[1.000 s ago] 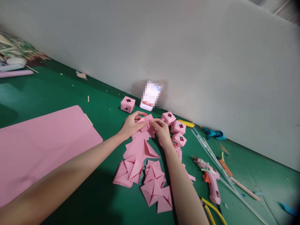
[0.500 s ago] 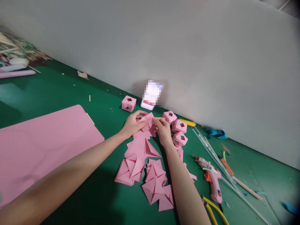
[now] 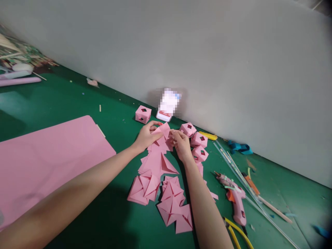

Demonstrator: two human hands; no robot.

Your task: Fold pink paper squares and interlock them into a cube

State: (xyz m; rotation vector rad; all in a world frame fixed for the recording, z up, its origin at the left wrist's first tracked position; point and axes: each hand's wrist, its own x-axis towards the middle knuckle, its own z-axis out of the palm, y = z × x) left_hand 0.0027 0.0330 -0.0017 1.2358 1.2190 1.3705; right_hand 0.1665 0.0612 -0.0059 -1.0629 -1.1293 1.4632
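A folded piece of pink paper (image 3: 164,129) is raised between my two hands. My left hand (image 3: 147,136) grips its left side, thumb in front and fingers behind. At its right edge my right hand (image 3: 181,141) has thumb and forefinger pinched together; the fingertips partly cover that edge. Beneath and nearer to me lie loose pink folded sheets (image 3: 151,164). Closer still are two overlapping groups of folded pink squares, one on the left (image 3: 143,188) and one on the right (image 3: 171,204). Several pink paper cubes with diamond holes stand around, one (image 3: 143,114) beyond my left hand, others (image 3: 199,139) beside my right.
A phone (image 3: 168,103) leans on the grey wall. At left lies a large pink board (image 3: 57,162). On the right are a pink glue gun (image 3: 236,200), clear glue sticks (image 3: 233,166), yellow-handled pliers (image 3: 237,231), a yellow tool (image 3: 208,135) and blue scraps (image 3: 240,147).
My right hand has shifted slightly right, and the paper's upper part tilts a little differently between my hands. The whole view has drifted slightly. The things on the table keep their places.
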